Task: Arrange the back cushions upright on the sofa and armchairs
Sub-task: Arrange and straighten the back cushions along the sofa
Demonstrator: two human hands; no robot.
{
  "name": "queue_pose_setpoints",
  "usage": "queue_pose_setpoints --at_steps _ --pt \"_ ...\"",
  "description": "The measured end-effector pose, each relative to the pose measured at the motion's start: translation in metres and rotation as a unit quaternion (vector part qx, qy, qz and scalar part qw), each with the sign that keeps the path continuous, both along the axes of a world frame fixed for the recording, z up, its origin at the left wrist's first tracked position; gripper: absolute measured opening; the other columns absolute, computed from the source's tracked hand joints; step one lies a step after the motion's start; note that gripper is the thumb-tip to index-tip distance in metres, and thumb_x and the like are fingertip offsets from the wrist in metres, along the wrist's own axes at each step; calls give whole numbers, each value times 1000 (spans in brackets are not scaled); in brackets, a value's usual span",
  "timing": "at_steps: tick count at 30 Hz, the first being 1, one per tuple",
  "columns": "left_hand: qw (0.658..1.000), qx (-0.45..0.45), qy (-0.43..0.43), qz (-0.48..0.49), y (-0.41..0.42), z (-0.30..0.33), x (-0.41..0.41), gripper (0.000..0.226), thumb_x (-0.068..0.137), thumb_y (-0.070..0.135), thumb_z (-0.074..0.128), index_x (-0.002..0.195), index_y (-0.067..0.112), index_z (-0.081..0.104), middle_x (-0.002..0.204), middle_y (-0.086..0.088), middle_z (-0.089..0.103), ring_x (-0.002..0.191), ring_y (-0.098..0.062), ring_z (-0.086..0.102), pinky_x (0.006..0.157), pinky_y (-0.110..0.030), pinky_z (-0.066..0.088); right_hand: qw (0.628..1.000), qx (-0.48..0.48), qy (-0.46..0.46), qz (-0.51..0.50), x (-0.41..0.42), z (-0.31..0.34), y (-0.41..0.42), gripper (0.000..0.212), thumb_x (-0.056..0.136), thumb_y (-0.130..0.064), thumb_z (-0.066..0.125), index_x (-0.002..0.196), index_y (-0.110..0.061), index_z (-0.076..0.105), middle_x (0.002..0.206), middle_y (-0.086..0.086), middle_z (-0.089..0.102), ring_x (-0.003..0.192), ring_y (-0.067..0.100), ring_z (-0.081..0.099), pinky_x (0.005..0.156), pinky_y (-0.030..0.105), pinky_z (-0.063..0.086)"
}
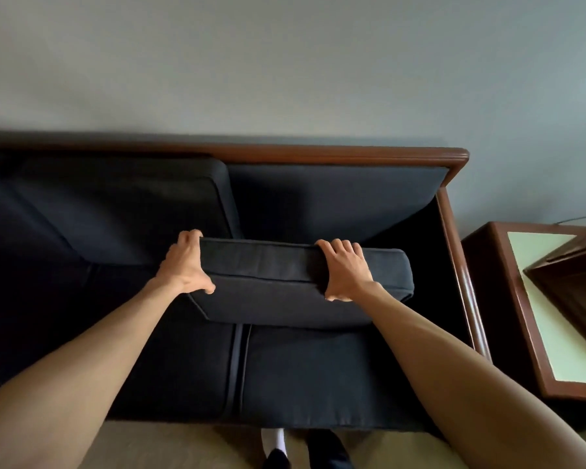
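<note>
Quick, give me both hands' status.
Left hand: closed on the cushion, at its left end.
Right hand: closed on the same cushion, over its top edge.

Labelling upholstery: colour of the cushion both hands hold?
Dark navy, near black, plain with piped edges; cushion, head view.

Before you: loose back cushion (285, 282) on the sofa (318, 374) seat, right of the upright cushion (122, 208) standing against the far backrest; side table (542, 319) right of the sofa.

Single head view, looking steeply down and forward over the sofa (318, 374) from close, wall (285, 62) behind.
</note>
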State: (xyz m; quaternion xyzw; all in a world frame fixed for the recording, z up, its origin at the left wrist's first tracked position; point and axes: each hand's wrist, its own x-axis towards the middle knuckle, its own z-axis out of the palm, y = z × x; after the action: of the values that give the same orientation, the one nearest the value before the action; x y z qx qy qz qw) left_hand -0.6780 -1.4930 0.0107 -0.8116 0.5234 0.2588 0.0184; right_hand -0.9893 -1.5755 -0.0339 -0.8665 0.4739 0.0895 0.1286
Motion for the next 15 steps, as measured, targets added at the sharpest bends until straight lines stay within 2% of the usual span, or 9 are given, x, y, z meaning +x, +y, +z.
queue_pose_setpoints --at_steps 2,4,6,8,11,15 --pt "998 21 -45 -23 1 -9 -3 118 45 24 93 140 20 24 145 -4 26 128 -38 33 94 -60 45 1000 -12 -6 8 11 -5 -2 113 43 -35 85 143 -22 31 126 3 49 117 26 45 108 39 32" --pt "993 34 -94 -57 -6 -14 -14 123 47 34 93 145 22 19 148 -2 23 140 -45 16 103 -76 23 1000 -10 -3 15 13 -7 -8 116 42 -39 83 143 -22 30 126 3 48 117 26 44 108 40 32" --pt "985 29 -123 -120 -12 -22 -31 128 46 42 92 148 20 17 150 -1 26 146 -41 8 104 -78 7 1000 -3 1 26 8 -11 -11 118 40 -46 82 144 -24 29 126 2 48 116 25 45 107 39 34" --pt "976 8 -137 -169 -15 -30 -43 128 46 43 92 148 19 18 148 -2 33 145 -31 18 108 -76 7 999 5 5 34 8 -13 -11 118 40 -48 81 143 -24 30 125 2 49 114 25 47 105 39 35" --pt "970 -9 -147 -191 -18 -32 -43 122 45 43 89 146 22 24 141 0 43 134 -24 36 112 -68 16 999 17 10 36 10 -9 -12 110 42 -43 81 140 -23 34 120 0 53 111 23 51 98 38 39" --pt "966 -49 -132 -218 -37 -24 -52 115 43 45 84 143 25 31 135 4 48 127 -22 42 111 -63 21 999 17 36 36 -12 6 -30 111 41 -45 79 139 -23 33 120 -3 52 113 22 49 92 40 40"
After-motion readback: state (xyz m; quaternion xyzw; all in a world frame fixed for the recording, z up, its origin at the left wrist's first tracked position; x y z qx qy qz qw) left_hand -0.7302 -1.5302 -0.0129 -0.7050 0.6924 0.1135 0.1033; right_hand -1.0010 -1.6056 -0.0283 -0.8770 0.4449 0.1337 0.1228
